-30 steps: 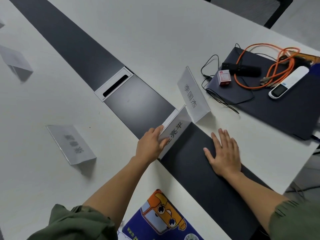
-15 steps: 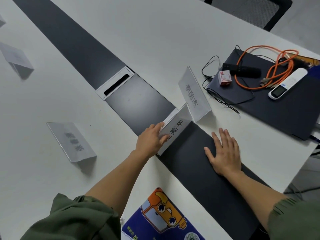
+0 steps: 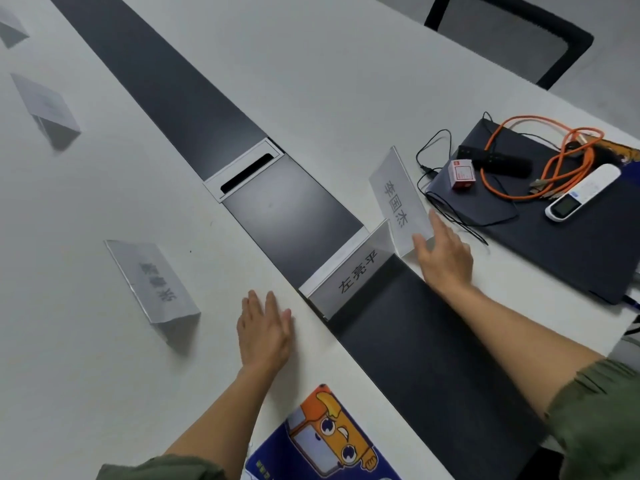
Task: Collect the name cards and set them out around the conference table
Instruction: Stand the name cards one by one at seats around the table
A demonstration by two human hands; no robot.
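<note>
- Both hands have shifted on the white table (image 3: 346, 81): the left hand (image 3: 265, 336) has let go of the middle card (image 3: 349, 275) and lies flat, fingers straight and slightly apart, beside the dark strip (image 3: 298, 206)
- Right hand (image 3: 446, 258) has left the strip; fingers straight and together, it touches the near corner of the right card (image 3: 398, 192)
- Middle card stands free across the strip, its end meeting the right card
- Left card (image 3: 152, 282) stands apart on the white surface

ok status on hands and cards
Left hand flat on table. Right hand at far card, grip unclear. Near card free on dark strip.
</note>
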